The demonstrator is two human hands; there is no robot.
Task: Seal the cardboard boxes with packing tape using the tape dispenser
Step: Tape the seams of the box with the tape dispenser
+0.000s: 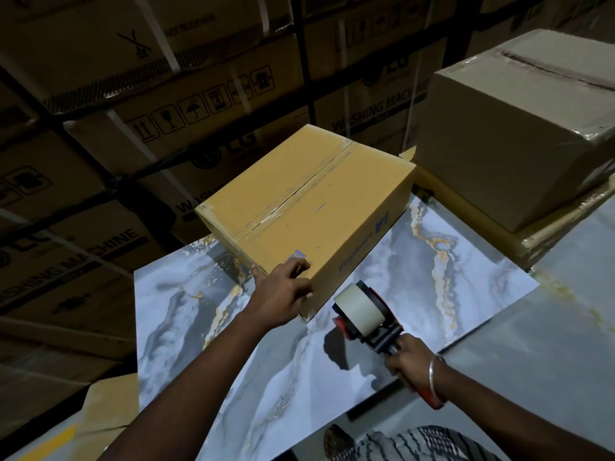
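One tape dispenser [364, 316] | roll end toward box [306, 207] | right fingers [404, 352] gripping handle

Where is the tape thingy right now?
In the head view, the tape dispenser is low and right of middle, held by the right hand just above the marble table, beside the yellow box's near corner.

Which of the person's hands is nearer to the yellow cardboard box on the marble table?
Left. The left hand rests on the near corner of the yellow cardboard box. The right hand holds the tape dispenser off to the box's right, not touching it.
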